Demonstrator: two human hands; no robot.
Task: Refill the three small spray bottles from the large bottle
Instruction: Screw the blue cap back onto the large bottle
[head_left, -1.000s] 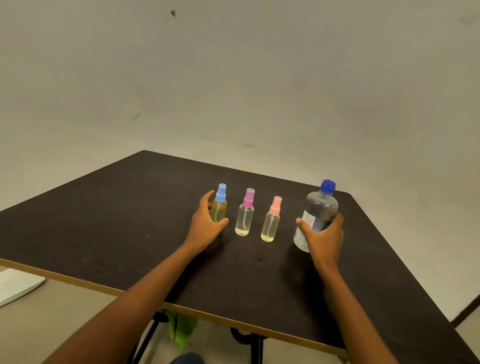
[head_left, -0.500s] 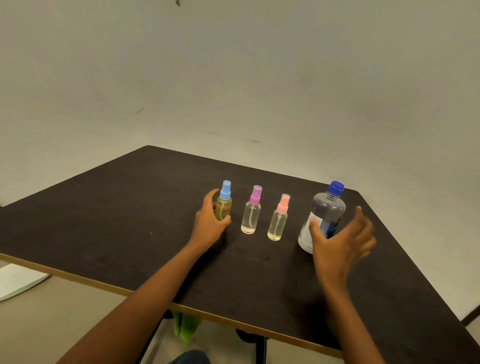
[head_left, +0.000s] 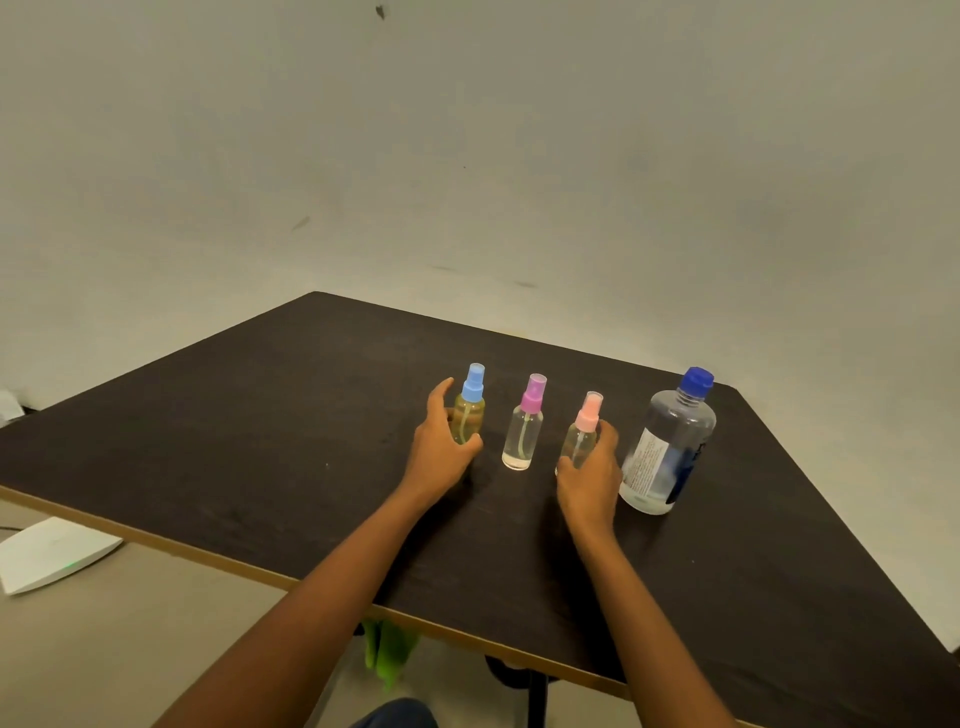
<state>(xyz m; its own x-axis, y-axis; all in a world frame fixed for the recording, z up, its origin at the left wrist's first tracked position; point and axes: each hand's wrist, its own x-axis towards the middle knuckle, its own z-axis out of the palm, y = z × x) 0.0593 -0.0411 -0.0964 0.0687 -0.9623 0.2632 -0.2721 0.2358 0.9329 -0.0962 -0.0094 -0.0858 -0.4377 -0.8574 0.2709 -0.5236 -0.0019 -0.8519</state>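
Head view. Dark counter (head_left: 260, 441). Left hand (head_left: 441, 444) curled round blue-capped spray bottle (head_left: 470, 413). Right hand (head_left: 589, 478) curled round pink-capped spray bottle (head_left: 588, 420), hiding its base. Purple-capped spray bottle (head_left: 523, 436) stands between them, untouched. Large bottle (head_left: 667, 447) at right end, capped.

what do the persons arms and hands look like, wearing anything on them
Both arms are bare as far as the frame shows, with no sleeves in view. The left hand and right hand have no gloves, and no watch, bracelet or ring is visible.
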